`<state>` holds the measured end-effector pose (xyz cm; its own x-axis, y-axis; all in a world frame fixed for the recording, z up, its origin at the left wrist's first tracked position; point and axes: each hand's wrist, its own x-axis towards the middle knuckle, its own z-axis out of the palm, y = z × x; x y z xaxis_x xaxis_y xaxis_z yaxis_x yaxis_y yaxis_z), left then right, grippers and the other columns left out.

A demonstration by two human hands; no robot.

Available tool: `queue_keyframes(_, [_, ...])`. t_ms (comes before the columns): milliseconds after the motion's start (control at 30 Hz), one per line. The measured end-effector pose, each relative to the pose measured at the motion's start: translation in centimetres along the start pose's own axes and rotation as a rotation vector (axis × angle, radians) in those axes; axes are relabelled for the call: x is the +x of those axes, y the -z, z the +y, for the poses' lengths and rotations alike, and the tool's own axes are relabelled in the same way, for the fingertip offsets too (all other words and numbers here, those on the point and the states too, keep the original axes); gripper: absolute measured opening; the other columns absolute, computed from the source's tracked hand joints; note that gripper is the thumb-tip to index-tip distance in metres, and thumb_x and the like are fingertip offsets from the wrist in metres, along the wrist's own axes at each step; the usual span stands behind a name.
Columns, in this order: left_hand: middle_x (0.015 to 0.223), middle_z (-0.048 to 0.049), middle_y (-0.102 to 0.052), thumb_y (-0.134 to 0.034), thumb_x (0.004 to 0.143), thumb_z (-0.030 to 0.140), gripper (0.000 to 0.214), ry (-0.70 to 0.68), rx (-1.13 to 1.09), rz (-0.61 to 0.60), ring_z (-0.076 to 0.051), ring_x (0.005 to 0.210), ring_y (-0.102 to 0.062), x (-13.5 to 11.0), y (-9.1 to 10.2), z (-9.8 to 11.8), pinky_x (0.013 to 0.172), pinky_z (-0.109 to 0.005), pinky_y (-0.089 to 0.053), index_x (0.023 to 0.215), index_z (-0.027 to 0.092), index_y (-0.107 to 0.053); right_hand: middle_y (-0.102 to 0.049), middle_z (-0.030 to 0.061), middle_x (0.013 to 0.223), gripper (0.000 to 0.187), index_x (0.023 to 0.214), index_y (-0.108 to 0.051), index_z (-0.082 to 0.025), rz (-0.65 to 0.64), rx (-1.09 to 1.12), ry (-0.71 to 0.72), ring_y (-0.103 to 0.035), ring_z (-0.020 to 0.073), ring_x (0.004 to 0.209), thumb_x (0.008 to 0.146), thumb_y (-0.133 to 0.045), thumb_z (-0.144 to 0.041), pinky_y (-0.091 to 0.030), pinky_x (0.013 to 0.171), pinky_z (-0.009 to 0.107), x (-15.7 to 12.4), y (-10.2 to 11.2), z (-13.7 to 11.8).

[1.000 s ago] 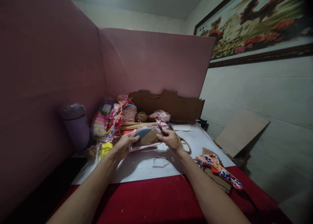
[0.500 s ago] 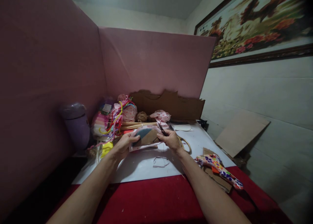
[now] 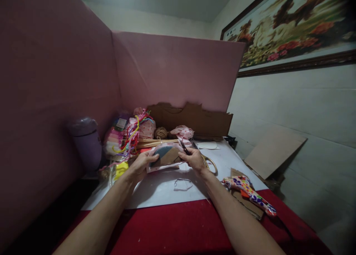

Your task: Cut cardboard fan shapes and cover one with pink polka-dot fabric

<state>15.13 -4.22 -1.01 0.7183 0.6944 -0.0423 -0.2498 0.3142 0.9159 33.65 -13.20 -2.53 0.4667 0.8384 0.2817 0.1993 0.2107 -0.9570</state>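
Observation:
A half-round cardboard piece (image 3: 171, 156) with a blue patch and a pale fabric edge is held up over the white sheet. My left hand (image 3: 143, 163) pinches its left end, thumb on the front. My right hand (image 3: 196, 160) is closed at its right end, thumb on the face. Scissors with gold handles (image 3: 210, 165) are also in my right hand, their dark blades pointing up past the fingers. How the fingers sit in the handles is hidden. Below the piece, a thin loop of thread (image 3: 183, 185) lies on the white sheet (image 3: 161, 195).
A flower-patterned glue gun (image 3: 256, 195) rests on cardboard scraps at the right. Behind are wooden sticks (image 3: 155, 143), a twine ball (image 3: 161, 133), pink cloth (image 3: 182, 131), pipe cleaners (image 3: 133, 132) and a white oval (image 3: 208, 145). A purple bottle (image 3: 86, 143) stands left.

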Motion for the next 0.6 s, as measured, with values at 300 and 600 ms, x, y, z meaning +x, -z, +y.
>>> queue_keyframes(300, [0.088, -0.0092, -0.074, -0.075, 0.064, 0.015, 0.043, -0.033, 0.003, -0.027, -0.022, 0.080, -0.067, 0.16, 0.29, -0.20, 0.069, -0.026, -0.051, 0.106, 0.013, -0.069, -0.044, -0.0043, 0.047, 0.036, 0.068, -0.063, -0.013, 0.006, 0.002, -0.002, -0.026, 0.0050, 0.040, 0.060, -0.069, -0.048, -0.017, 0.035, 0.020, 0.05, -0.05, 0.32])
queue_keyframes(600, [0.075, -0.0083, -0.073, -0.074, 0.064, 0.013, 0.030, 0.000, 0.016, 0.018, -0.018, 0.064, -0.065, -0.11, -0.15, 0.12, 0.062, -0.025, -0.050, 0.094, 0.011, -0.072, -0.043, -0.0047, 0.046, 0.034, 0.068, -0.064, -0.014, 0.008, -0.013, 0.007, -0.030, 0.0067, 0.041, 0.062, -0.068, -0.047, -0.023, 0.038, 0.021, -0.06, 0.05, 0.23])
